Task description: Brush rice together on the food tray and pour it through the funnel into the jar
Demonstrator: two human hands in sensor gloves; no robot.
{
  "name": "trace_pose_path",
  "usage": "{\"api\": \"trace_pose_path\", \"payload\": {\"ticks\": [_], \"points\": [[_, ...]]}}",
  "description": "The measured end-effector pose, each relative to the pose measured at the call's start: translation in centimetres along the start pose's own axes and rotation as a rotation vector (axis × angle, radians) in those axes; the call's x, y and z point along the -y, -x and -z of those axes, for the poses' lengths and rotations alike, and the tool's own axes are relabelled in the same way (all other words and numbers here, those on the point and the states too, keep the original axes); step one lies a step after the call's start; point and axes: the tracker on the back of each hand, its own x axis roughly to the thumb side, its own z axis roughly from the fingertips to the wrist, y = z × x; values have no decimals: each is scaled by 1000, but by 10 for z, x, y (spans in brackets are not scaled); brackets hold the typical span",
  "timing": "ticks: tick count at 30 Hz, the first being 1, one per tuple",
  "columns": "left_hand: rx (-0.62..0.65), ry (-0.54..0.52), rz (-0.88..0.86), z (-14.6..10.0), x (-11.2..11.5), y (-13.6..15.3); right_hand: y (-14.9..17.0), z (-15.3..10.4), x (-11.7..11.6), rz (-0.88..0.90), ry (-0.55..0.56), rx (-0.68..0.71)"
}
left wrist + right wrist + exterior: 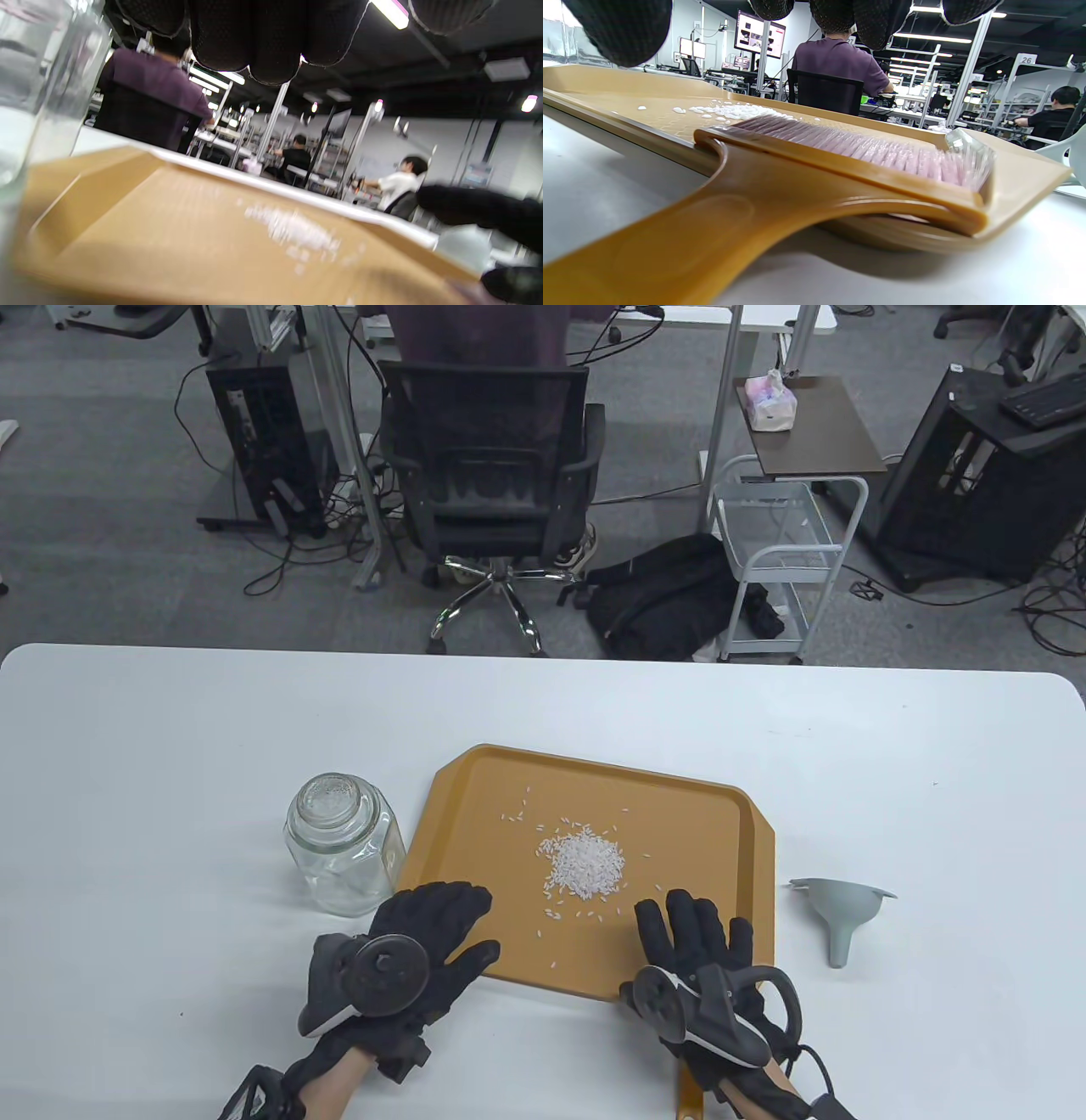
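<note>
A tan food tray lies mid-table with a small pile of white rice at its centre and stray grains around it. An empty glass jar stands upright just left of the tray. Right of the tray, a grey funnel lies on its side. My left hand hovers flat over the tray's near left corner, holding nothing. With straight fingers, my right hand is over the near right edge. Below its fingers, a tan brush with pink bristles rests on the tray's rim, ungripped.
Bare white table surrounds the tray. Beyond its far edge a person sits on a black office chair. A white trolley and a black bag are on the floor.
</note>
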Motion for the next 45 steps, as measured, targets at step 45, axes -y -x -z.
{"api": "trace_pose_path", "payload": {"ticks": [45], "points": [[-380, -141, -16, 43, -111, 96, 11, 2, -2, 68, -35, -43]]}}
